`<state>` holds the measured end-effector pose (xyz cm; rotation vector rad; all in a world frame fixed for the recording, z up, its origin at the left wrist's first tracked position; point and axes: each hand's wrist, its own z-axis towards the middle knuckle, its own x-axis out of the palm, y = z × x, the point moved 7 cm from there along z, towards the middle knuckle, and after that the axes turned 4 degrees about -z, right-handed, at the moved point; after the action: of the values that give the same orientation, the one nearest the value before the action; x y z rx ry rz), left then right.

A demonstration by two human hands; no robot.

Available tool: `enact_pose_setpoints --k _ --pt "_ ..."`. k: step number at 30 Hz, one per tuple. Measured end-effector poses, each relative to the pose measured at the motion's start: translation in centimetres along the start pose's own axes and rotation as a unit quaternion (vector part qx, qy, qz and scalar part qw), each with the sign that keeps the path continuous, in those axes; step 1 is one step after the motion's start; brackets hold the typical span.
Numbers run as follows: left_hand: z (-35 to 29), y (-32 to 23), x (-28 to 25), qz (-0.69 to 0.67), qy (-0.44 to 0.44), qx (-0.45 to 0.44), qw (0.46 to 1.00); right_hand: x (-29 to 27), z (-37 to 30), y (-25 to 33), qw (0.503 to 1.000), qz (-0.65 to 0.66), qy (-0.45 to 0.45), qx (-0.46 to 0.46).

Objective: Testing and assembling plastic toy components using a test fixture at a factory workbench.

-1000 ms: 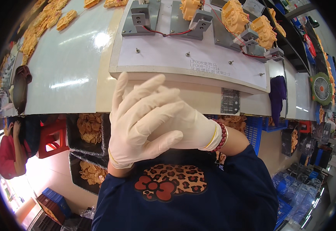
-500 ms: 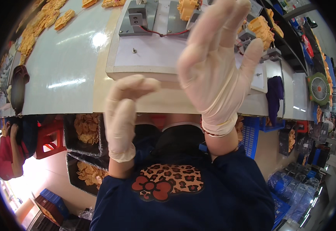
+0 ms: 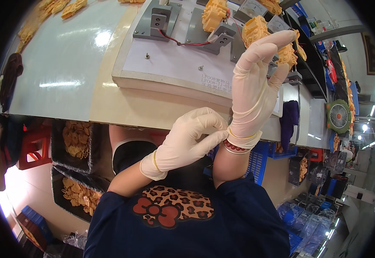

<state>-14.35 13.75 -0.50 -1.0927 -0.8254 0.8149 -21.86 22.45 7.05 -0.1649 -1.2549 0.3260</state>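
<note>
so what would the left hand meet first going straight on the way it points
The glove cuff on the right hand; the left fingertips seem to touch it, but depth is unclear.

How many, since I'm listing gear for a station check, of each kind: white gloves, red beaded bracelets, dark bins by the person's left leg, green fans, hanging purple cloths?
White gloves: 2
Red beaded bracelet: 1
Dark bins: 2
Green fan: 1
Purple cloth: 1
Total: 7
</note>
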Motion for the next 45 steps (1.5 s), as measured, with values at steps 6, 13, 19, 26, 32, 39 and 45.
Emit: enact_pose_setpoints --k 6,13,19,26,32,39,45 --pt "0.3 -2.2 0.6 0.231 0.050 0.166 0.957 1.2 0.3 0.7 0.994 -0.094 0.004 -0.060" --pt "0.1 -2.4 0.7 0.318 0.124 0.166 0.925 1.7 -0.3 -0.4 0.985 -0.164 0.044 -0.018" --pt "-0.4 -2.4 -0.8 0.244 0.006 0.168 0.955 1.9 -0.2 1.2 0.836 -0.525 0.079 -0.140" --pt "-1.9 -4.3 1.4 0.367 -0.107 0.265 0.885 1.0 0.0 1.4 0.526 -0.809 0.066 -0.254" --pt "-1.5 -3.3 2.2 0.345 -0.002 0.249 0.905 0.9 0.2 1.8 0.470 -0.846 0.057 -0.246" --pt "-0.8 -3.9 1.3 0.326 0.059 0.230 0.915 0.6 0.2 1.1 0.486 -0.848 0.036 -0.207" --pt "-2.0 -3.4 -4.5 -0.200 -0.033 0.122 0.972 1.6 -1.4 0.2 0.635 -0.748 0.134 -0.140"
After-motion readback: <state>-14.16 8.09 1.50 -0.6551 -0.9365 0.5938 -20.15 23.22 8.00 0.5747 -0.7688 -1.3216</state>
